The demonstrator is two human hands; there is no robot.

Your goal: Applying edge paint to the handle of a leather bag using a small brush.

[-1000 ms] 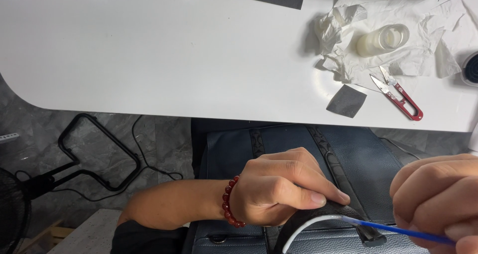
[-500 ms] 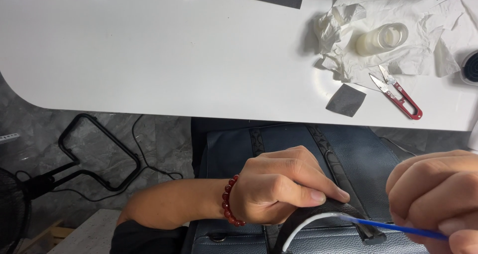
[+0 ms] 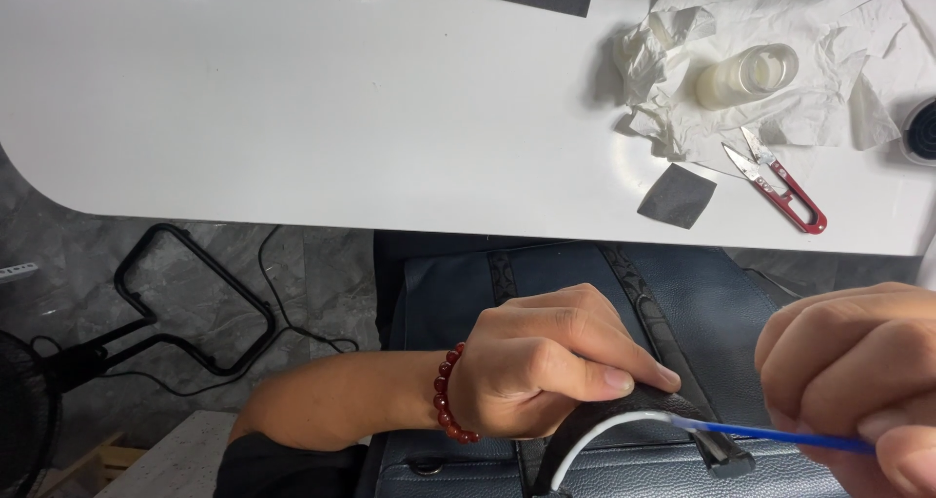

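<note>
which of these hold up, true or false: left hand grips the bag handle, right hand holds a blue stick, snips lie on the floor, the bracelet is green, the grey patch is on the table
1. The left hand grips the dark bag handle. True.
2. The right hand holds a thin blue stick. True.
3. The red snips lie on the floor. False: they lie on the white table.
4. The bead bracelet is green. False: it is dark red.
5. The grey patch lies on the table. True.

White table [image 3: 292, 98]; grey marbled floor [image 3: 195, 283]
</note>
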